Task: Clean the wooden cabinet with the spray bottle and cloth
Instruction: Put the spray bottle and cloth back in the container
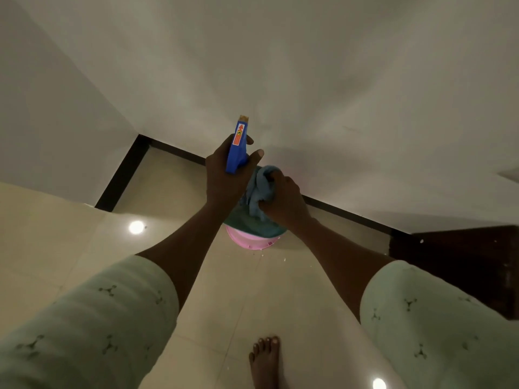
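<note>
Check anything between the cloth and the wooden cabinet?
Nothing visible. Right hand grips the blue cloth above the pink bucket; only bare floor tile lies between it and the dark wooden cabinet at right.

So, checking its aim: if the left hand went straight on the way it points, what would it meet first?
Likely the wall; nothing shows between it and the left hand holding the spray bottle, though depth is unclear.
</note>
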A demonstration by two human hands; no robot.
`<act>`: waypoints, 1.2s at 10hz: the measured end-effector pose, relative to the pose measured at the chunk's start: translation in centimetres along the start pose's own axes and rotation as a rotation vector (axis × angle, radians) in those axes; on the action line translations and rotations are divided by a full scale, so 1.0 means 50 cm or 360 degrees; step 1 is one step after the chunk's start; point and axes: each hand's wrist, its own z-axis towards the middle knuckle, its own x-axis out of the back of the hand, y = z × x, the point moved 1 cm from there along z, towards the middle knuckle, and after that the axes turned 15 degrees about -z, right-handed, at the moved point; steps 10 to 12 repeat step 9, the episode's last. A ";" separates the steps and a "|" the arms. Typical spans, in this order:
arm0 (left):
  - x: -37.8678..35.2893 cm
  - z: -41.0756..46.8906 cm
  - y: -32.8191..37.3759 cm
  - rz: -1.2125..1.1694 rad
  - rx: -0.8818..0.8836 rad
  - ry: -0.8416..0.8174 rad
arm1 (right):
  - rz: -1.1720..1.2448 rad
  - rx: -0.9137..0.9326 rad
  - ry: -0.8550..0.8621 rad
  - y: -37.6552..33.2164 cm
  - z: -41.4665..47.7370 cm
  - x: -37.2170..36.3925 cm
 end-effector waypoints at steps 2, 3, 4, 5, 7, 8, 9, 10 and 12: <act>0.003 -0.018 -0.009 -0.0008 0.0051 -0.0037 | -0.0540 0.0081 -0.0331 0.019 -0.026 -0.043; 0.009 -0.036 -0.013 0.0052 0.0141 -0.0040 | -0.0680 0.0047 -0.0137 0.014 -0.039 -0.032; 0.012 -0.041 -0.010 0.0096 0.0245 -0.0071 | -0.0576 0.0020 0.0189 0.010 -0.038 0.010; 0.007 -0.044 0.004 0.0077 0.0287 -0.0086 | -0.0402 0.0013 0.0188 0.028 -0.038 0.040; -0.001 -0.054 0.036 0.0110 0.0407 -0.0081 | -0.0158 0.0039 0.0259 0.056 -0.055 0.103; -0.007 -0.063 0.056 0.0125 0.0482 -0.0099 | -0.0094 0.0031 0.0316 0.072 -0.071 0.149; 0.004 -0.084 0.075 0.0282 0.0548 -0.0123 | -0.0104 0.0013 0.0365 0.087 -0.101 0.198; 0.004 -0.084 0.075 0.0282 0.0548 -0.0123 | -0.0104 0.0013 0.0365 0.087 -0.101 0.198; 0.004 -0.084 0.075 0.0282 0.0548 -0.0123 | -0.0104 0.0013 0.0365 0.087 -0.101 0.198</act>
